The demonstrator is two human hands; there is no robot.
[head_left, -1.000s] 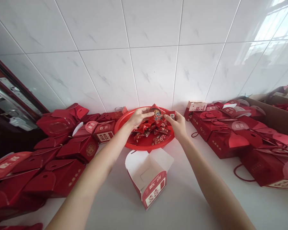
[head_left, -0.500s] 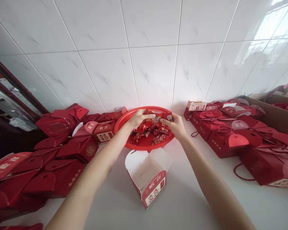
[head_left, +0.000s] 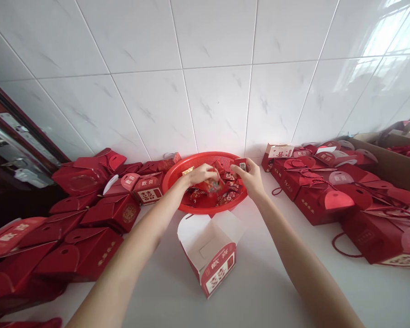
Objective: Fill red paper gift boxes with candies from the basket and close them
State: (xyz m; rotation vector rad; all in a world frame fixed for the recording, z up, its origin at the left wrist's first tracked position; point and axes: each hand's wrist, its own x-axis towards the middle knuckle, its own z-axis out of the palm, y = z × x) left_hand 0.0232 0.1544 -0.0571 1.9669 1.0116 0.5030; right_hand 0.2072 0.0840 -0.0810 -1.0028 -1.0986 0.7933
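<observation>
A red plastic basket point(head_left: 205, 210) with red-wrapped sweets point(head_left: 228, 197) in it stands against the wall. Over its left part is my left hand point(head_left: 201, 175), fingers closed on red wrapped sweets, which look blurred. My right hand point(head_left: 251, 176), at the basket's right rim, pinches a small red packet point(head_left: 241, 164) with a white label between thumb and fingers. In front of the basket an open red box point(head_left: 210, 257) with a white inside stands with its flaps spread; neither hand touches it.
Closed red boxes point(head_left: 95, 250) crowd the left side. More red boxes with cord handles point(head_left: 310, 200) fill the right, beside a cardboard carton point(head_left: 386, 164). A white tiled wall point(head_left: 218, 105) rises behind, and a dark door frame point(head_left: 20, 123) is at the far left.
My left hand has moved slightly left and down, away from my right hand, with red sweets in its fingers. My right hand still holds the small packet, now slightly higher.
</observation>
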